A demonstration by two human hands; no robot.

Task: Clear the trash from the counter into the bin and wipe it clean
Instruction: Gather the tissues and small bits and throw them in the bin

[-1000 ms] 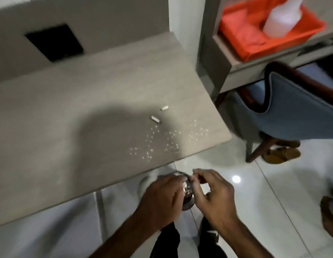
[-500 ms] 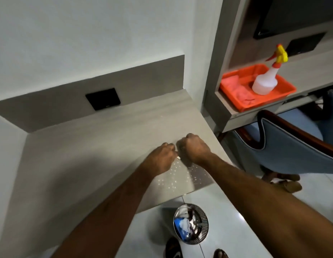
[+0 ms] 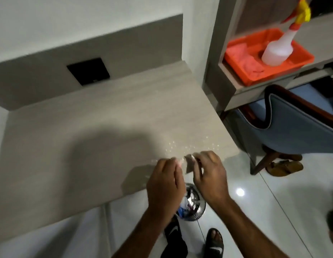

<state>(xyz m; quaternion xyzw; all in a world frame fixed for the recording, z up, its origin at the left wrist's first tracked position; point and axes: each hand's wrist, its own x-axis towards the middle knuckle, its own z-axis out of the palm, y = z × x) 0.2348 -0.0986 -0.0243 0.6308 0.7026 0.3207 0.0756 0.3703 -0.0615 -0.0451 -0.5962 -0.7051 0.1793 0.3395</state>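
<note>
Across most of the frame runs the counter (image 3: 98, 131), pale wood-grain, its back edge meeting a grey upstand with a black socket plate (image 3: 88, 71). Right of the counter's right edge stands a blue chair (image 3: 299, 127) with a dark wood frame, sandals (image 3: 285, 167) on the floor beside its leg. Above the chair, a shelf (image 3: 234, 79) carries an orange tray (image 3: 299, 62); in the tray a white spray bottle (image 3: 279, 51) with red-yellow trigger stands upright, an orange cloth (image 3: 244, 59) bunched just beside it.

Below the counter's front edge, on the tiled floor, sits the bin (image 3: 196, 205), a shiny metal one with trash inside (partly hidden by the wrists). Person's feet in black slides (image 3: 215, 244) stand near it.

Left hand (image 3: 165, 185) and right hand (image 3: 211, 175) hang close together over the counter's front right corner, above the bin. Both are curled narrow, fingertips pinched; a small pale scrap (image 3: 188, 157) shows at the right fingertips, blurred. Whether the left pinches anything, cannot tell.

Crumbs (image 3: 182, 147), tiny white specks, lie scattered on the counter near the front right corner, just beyond the hands.
</note>
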